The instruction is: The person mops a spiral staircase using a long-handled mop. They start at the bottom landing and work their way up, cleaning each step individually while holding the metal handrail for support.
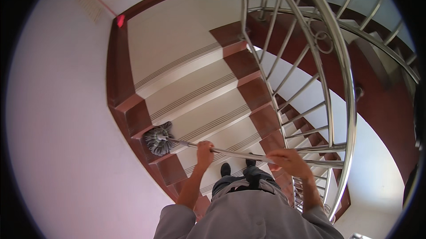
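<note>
A string mop with a grey head rests on a stair tread at the left, against the dark red tiled edge by the wall. Its metal handle runs rightward across my body. My left hand grips the handle partway along, nearer the mop head. Around the handle's far end is my right hand, close to the stair railing. Which fingers wrap the end is slightly blurred.
Cream stair treads with dark red borders rise ahead to a landing. A stainless steel railing curves along the right, with more stairs beyond it. A broom with a red handle leans in the upper left corner. A white wall bounds the left.
</note>
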A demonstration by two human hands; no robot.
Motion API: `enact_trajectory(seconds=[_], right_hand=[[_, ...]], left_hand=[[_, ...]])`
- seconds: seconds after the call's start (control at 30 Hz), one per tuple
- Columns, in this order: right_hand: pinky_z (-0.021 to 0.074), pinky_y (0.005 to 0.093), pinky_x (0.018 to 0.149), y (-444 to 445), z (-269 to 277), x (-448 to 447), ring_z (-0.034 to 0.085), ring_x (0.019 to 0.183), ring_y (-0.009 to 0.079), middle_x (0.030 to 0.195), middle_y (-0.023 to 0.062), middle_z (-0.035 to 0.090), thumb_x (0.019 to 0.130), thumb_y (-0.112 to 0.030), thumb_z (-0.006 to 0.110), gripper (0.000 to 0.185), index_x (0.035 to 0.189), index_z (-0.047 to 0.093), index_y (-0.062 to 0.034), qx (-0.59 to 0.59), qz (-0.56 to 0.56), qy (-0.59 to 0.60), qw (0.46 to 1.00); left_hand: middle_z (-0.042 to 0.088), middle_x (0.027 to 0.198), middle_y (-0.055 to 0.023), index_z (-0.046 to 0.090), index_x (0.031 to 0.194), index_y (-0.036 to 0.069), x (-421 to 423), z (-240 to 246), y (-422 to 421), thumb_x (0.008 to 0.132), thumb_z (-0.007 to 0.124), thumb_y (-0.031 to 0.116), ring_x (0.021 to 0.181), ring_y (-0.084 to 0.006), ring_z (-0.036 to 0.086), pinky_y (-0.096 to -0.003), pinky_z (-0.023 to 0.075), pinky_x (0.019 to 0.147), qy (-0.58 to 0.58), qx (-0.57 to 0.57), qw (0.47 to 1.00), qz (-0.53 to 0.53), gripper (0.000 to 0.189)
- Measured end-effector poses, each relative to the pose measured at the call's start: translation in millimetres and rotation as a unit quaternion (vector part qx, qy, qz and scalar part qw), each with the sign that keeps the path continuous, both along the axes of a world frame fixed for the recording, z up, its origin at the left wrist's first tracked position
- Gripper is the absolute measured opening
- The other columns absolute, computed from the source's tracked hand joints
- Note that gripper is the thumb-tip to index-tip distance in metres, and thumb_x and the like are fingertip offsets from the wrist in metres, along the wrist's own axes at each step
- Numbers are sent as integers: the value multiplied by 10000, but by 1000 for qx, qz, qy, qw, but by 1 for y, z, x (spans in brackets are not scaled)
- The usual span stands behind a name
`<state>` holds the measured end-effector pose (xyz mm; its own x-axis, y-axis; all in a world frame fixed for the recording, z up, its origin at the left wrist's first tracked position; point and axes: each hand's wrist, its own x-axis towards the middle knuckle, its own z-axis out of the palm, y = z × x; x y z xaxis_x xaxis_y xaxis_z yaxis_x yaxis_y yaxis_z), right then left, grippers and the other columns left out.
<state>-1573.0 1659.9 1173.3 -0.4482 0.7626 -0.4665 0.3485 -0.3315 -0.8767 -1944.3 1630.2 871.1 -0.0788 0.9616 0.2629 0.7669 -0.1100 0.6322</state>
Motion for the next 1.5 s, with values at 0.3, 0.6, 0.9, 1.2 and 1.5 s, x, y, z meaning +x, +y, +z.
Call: enact_trajectory(seconds=[0.3, 0.6, 0.9, 1.2, 1.5], right_hand=[[585, 291, 663, -97, 83, 122, 719, 702, 165, 892, 129, 762, 979, -38, 659, 201, 1115, 728, 94, 105, -283, -127, 945], [575, 324, 625, -169, 127, 172, 707, 676, 248, 920, 225, 739, 915, -28, 599, 188, 947, 729, 104, 276, -376, -110, 878], [550, 324, 534, -126, 73, 199, 657, 553, 213, 822, 170, 722, 960, -148, 646, 230, 955, 701, 76, 168, -369, -80, 911], [374, 215, 420, -3, -27, 52, 531, 479, 55, 740, 72, 717, 1028, -207, 689, 232, 1151, 728, -14, 63, -130, -12, 989], [488, 266, 559, 25, -70, -124, 556, 556, 88, 813, 59, 730, 1089, -225, 555, 344, 1259, 707, 32, -2, 61, 34, 998]], left_hand=[[691, 915, -106, 661, 892, 121, 207, 56, 74, 770, 716, -2, 960, -385, 642, -508, 516, 817, -71, -31, 973, -216, 182], [678, 927, -55, 687, 946, 123, 306, 146, 102, 798, 737, 14, 1007, -317, 628, -449, 544, 771, -95, 9, 937, -337, 190], [651, 942, -54, 685, 933, 127, 235, 167, 113, 767, 744, 34, 1012, -327, 629, -458, 553, 781, -26, 64, 975, -211, 199], [646, 1002, -82, 655, 895, 95, 43, 71, 84, 778, 771, 86, 1067, -346, 634, -492, 574, 776, 70, -1, 997, 26, 165], [527, 1456, -188, 648, 1219, 72, -97, 55, 6, 890, 792, 239, 1443, -471, 419, -628, 522, 975, 120, -66, 953, 271, 396]])
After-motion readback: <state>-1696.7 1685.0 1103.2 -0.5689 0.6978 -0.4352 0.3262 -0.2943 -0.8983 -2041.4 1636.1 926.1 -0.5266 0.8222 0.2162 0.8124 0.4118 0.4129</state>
